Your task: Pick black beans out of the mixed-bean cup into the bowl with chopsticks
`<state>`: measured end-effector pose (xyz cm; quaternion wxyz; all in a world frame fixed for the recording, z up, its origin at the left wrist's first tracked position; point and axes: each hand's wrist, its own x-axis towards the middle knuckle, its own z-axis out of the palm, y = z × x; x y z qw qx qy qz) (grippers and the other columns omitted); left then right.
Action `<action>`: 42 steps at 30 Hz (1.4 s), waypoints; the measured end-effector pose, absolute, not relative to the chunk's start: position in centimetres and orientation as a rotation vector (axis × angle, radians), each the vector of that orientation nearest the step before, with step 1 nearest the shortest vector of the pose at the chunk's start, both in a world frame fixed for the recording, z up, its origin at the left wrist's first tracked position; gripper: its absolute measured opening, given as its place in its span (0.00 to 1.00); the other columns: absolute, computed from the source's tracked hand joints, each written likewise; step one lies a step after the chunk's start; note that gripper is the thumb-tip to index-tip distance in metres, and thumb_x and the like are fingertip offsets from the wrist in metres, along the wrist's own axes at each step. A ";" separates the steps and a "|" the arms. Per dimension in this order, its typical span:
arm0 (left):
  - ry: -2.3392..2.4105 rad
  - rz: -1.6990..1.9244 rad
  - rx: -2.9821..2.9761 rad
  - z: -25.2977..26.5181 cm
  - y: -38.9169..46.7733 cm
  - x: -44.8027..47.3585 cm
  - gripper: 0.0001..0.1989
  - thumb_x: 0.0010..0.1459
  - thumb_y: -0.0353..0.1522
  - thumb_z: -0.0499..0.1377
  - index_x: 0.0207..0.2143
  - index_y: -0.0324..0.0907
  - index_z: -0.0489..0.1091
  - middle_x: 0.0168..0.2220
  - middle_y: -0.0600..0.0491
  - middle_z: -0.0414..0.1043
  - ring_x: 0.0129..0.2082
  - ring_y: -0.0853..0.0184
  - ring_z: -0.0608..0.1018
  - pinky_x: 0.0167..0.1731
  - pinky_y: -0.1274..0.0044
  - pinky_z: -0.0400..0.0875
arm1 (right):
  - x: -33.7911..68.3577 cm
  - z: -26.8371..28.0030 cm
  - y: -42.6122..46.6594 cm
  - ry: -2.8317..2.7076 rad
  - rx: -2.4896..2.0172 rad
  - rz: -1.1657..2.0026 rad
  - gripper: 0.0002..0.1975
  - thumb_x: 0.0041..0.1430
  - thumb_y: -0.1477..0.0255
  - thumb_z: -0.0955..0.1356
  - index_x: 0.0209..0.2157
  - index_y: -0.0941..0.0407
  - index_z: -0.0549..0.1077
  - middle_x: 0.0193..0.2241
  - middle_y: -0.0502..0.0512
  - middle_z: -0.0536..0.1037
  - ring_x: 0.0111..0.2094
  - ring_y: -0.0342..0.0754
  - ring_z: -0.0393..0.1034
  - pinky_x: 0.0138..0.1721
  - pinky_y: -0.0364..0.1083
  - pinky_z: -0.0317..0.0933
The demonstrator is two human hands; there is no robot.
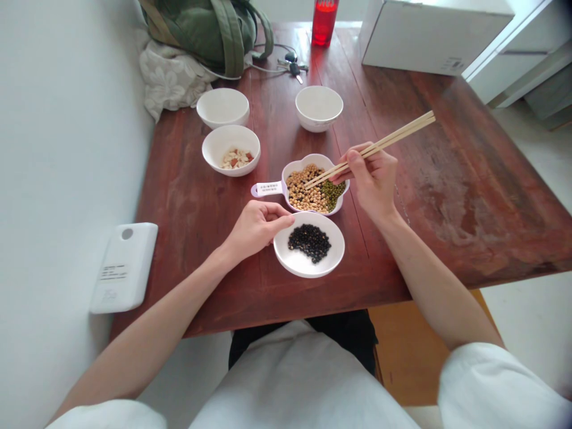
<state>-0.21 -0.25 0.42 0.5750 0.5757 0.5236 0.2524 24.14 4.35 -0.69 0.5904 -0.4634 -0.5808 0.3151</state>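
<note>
My left hand [260,228] pinches the rim of a white bowl [290,261] near the table's front edge. Black beans [310,242] lie in a patch inside it. Just behind, touching or nearly so, sits a flower-shaped dish [292,164] with a labelled handle [268,189] pointing left. Yellow soybeans [308,193] fill most of that dish, with a few dark beans among them and green mung beans [333,193] at its right side. My right hand [373,176] grips a pair of wooden chopsticks [397,138], whose tips reach down to the soybeans. I cannot tell whether the tips hold a bean.
Behind stand a bowl with pale and reddish pieces [212,152], a left rear bowl [222,106] and a right rear bowl [319,107]. Farther back are a green bag [192,36], keys [295,68], a red bottle [325,24] and a white box [429,39]. A white power bank [125,268] lies left.
</note>
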 end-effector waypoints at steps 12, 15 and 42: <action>1.215 0.601 1.347 0.3 -0.3 -0.2 0.13 0.55 0.39 0.67 0.31 0.35 0.79 0.19 0.55 0.73 0.15 0.77 0.66 0.14 0.85 0.57 | 24.1 -0.9 4.5 -1.346 -1.040 0.734 0.18 0.64 0.53 0.67 0.33 0.54 0.74 0.24 0.49 0.78 0.25 0.44 0.79 0.28 0.43 0.77; 1.211 0.602 1.338 0.3 -0.3 -0.2 0.13 0.55 0.38 0.67 0.31 0.35 0.79 0.19 0.55 0.73 0.15 0.77 0.66 0.14 0.85 0.57 | 24.1 -1.0 4.5 -1.350 -1.043 0.732 0.18 0.63 0.53 0.67 0.33 0.54 0.74 0.23 0.48 0.78 0.25 0.43 0.78 0.28 0.43 0.77; 1.208 0.603 1.355 0.2 -0.3 -0.2 0.13 0.55 0.39 0.67 0.31 0.36 0.79 0.19 0.54 0.73 0.15 0.76 0.66 0.15 0.85 0.57 | 23.9 -1.0 4.4 -1.357 -0.976 0.720 0.16 0.65 0.55 0.67 0.34 0.54 0.74 0.24 0.48 0.77 0.24 0.43 0.78 0.26 0.42 0.76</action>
